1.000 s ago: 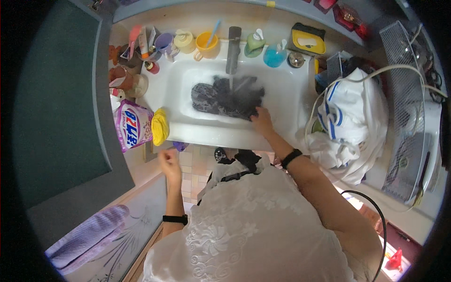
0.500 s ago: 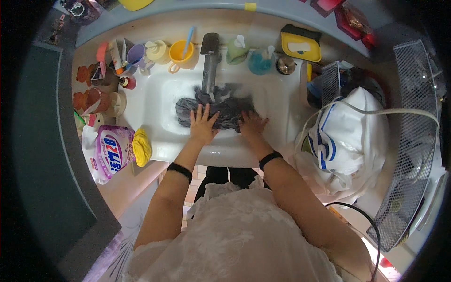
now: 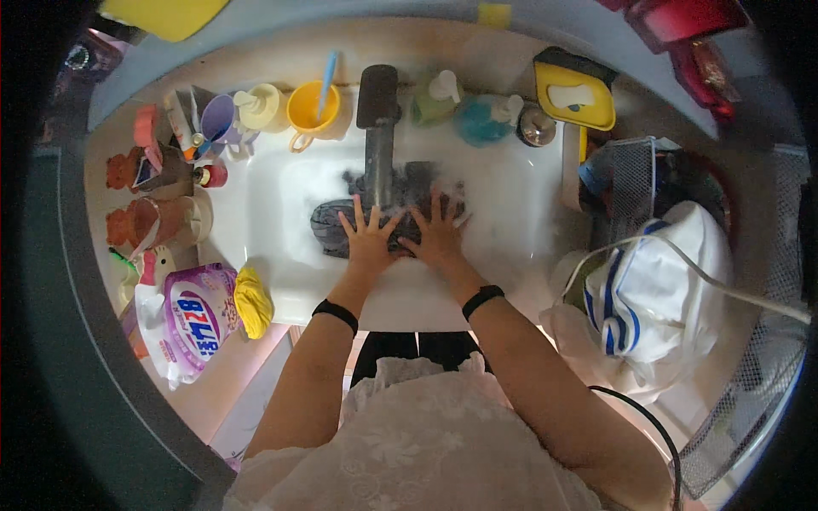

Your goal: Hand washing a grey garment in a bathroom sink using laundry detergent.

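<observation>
A wet, dark grey cloth lies bunched in the white sink, under the dark tap. My left hand presses on its near part with the fingers spread. Close beside it my right hand also lies with spread fingers on the cloth's right part. The two thumbs nearly meet. Both palms face down, and neither hand grips anything. My hands hide much of the cloth, and whitish water or suds shows around the fingertips.
Along the back rim stand a yellow mug, pump bottles and a yellow soap dish. A purple-white detergent bag and a yellow cloth lie left. White fabric with blue stripes and a cable lie right.
My right hand has moved left, closer to my left hand, and the cloth is bunched more tightly. The view has shifted slightly.
</observation>
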{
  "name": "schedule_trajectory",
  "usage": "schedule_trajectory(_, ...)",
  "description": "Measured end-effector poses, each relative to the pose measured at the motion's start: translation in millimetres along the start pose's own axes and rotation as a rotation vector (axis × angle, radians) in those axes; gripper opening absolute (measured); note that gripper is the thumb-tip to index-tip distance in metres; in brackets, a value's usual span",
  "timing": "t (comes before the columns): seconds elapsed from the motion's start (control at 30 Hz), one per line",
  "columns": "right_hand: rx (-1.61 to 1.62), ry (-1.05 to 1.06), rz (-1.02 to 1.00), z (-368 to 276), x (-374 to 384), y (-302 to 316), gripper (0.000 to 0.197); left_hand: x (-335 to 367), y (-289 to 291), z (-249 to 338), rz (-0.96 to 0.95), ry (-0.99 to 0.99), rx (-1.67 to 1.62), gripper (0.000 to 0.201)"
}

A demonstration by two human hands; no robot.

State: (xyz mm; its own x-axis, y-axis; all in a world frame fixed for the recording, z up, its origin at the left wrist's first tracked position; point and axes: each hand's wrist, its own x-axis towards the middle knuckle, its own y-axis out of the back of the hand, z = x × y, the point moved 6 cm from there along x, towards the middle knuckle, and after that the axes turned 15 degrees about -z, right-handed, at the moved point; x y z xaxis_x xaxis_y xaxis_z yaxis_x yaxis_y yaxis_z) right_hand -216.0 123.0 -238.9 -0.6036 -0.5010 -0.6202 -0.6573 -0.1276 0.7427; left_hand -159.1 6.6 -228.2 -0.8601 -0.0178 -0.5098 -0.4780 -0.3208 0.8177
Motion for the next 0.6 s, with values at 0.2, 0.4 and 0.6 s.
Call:
schedule_trajectory(0.2, 0.03, 0.1, 0.071, 10.2, 30.9, -37.8, 0.06, 29.8, -41.3, -20.8, -0.281, 0.102, 0.193, 0.061)
schedule_trajectory(0.4, 0.037, -0.02, -0.144, 15.9, 22.6, 24.3, 0.041, 21.1, -10.2, -11.2, -0.114, -0.009, -0.157, 0.049)
schedule_trajectory(0.6, 0.682, 0.16, 0.491, -46.3, -51.8, 194.3, 0.032, 7.7, -3.1, -41.9, 0.126, 0.176, -1.605, 0.03)
